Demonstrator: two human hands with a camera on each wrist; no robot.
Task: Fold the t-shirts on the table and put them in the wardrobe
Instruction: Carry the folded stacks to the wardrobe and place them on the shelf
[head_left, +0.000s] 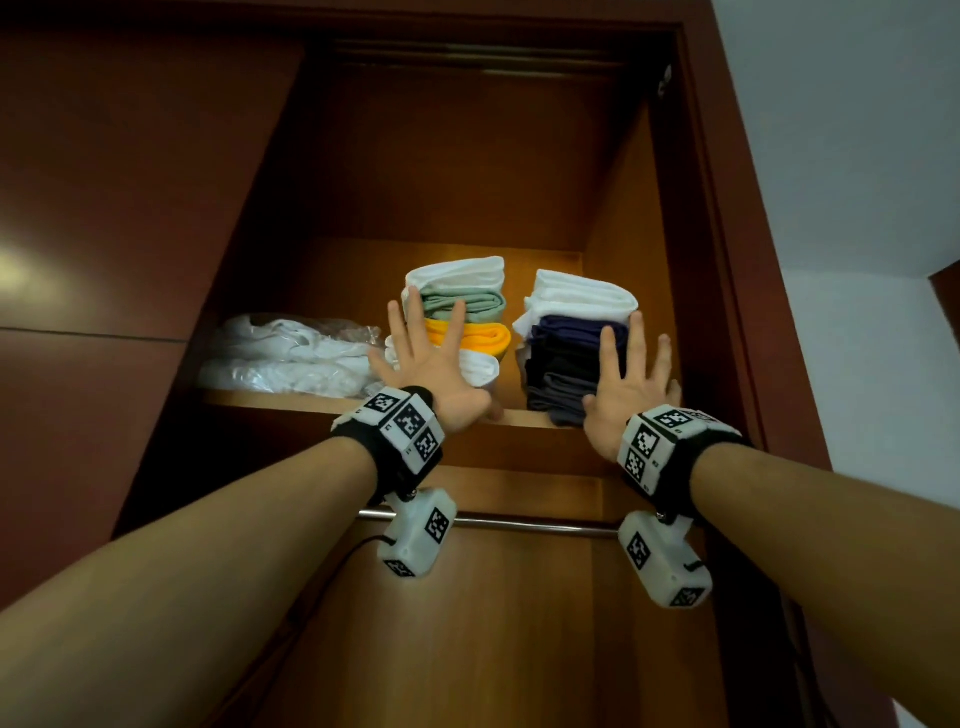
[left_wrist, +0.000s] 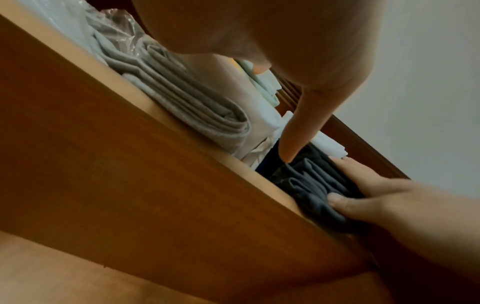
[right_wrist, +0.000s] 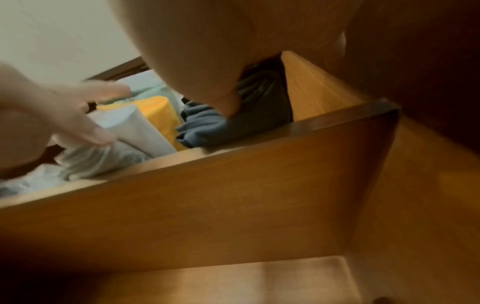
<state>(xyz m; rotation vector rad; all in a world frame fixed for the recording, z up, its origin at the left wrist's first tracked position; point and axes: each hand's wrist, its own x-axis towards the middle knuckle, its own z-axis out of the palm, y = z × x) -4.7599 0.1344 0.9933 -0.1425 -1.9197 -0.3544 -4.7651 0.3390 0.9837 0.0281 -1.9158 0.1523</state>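
Both my hands up at the wardrobe shelf (head_left: 363, 402)

My left hand (head_left: 434, 371) spreads flat against the light folded stack (head_left: 460, 319); my right hand (head_left: 631, 387) spreads against the dark stack (head_left: 563, 364) beside it.

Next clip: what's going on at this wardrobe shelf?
A person reaches up to a wardrobe shelf with both hands spread flat. The left hand presses against the front of a stack of light folded t-shirts in white, green and yellow; the right hand presses against a darker stack topped with white ones. Neither hand grips anything. Both stacks sit on the shelf, beside bagged white items further left.
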